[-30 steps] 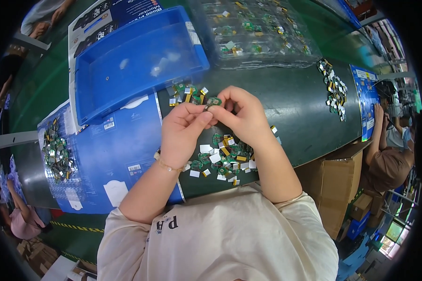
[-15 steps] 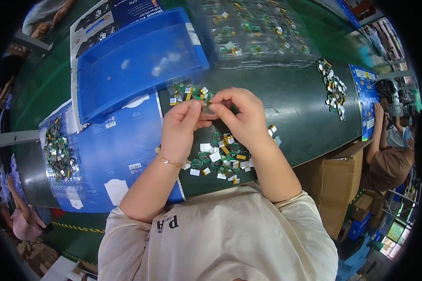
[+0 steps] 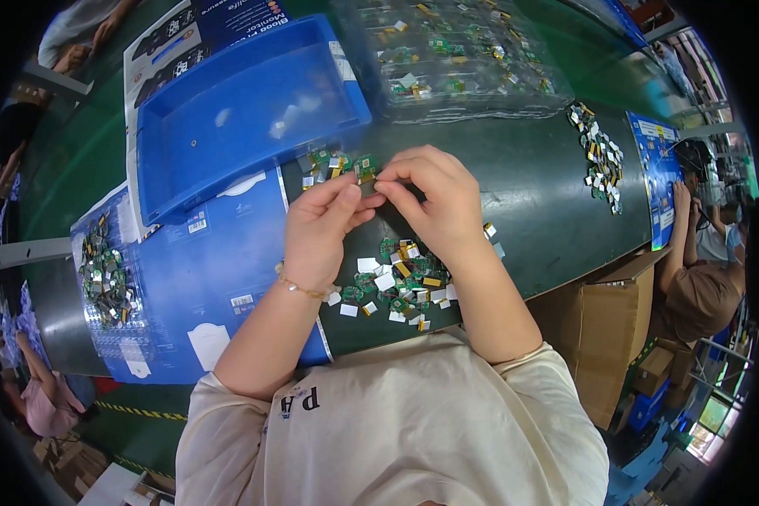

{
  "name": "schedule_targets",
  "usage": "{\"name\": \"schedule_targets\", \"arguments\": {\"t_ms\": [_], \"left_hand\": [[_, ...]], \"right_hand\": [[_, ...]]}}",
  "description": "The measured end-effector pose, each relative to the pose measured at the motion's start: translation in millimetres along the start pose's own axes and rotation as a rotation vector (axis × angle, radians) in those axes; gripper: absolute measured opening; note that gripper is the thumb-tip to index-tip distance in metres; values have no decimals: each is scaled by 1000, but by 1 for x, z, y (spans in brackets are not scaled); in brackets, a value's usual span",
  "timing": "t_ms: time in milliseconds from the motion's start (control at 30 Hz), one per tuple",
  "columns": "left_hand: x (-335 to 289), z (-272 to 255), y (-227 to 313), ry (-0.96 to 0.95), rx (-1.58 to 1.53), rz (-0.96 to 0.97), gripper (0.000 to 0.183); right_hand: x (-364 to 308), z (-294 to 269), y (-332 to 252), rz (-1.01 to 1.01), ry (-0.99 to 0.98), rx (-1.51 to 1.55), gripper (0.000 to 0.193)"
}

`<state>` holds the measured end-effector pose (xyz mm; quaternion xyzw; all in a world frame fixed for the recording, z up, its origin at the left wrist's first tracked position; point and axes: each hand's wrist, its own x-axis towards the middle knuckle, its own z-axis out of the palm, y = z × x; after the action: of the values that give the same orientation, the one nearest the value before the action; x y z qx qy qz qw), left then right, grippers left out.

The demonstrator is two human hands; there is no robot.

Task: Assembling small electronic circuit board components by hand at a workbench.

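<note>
A small green circuit board [image 3: 365, 165] with a yellowish part at its lower edge is held up between my two hands. My left hand [image 3: 319, 226] pinches it from the left with thumb and fingers. On the other side, my right hand [image 3: 434, 198] has thumb and forefinger closed at the board's lower right edge. Behind my left fingertips lies a small pile of boards [image 3: 319, 162] with silver and yellow pieces. A larger heap of boards [image 3: 405, 282] with white and silver flat pieces lies between my forearms.
A blue tray [image 3: 164, 181] with few small bits stands on printed blue sheets [image 3: 228, 244]. Stacked clear plastic trays [image 3: 481, 105] of boards sit at the far side. More board piles lie left [image 3: 105, 274] and right [image 3: 597, 160]. A cardboard box [image 3: 603, 337] stands by the right table edge; other people work nearby.
The circuit board now shows upright above my fingertips, where it was mostly hidden before. My right hand has shifted slightly up, and my left hand slightly left.
</note>
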<state>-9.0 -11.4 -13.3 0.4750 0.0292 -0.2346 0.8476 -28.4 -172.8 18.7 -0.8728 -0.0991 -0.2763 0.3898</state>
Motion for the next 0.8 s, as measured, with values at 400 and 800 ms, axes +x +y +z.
{"name": "schedule_targets", "arguments": {"t_ms": [400,800], "left_hand": [[-4,1,-4,-17,415,305,20],[-2,7,3,34,314,304,27]], "right_hand": [[0,-2,3,-28,-57,-8,12],[0,-1,0,-57,-94,51,15]]}}
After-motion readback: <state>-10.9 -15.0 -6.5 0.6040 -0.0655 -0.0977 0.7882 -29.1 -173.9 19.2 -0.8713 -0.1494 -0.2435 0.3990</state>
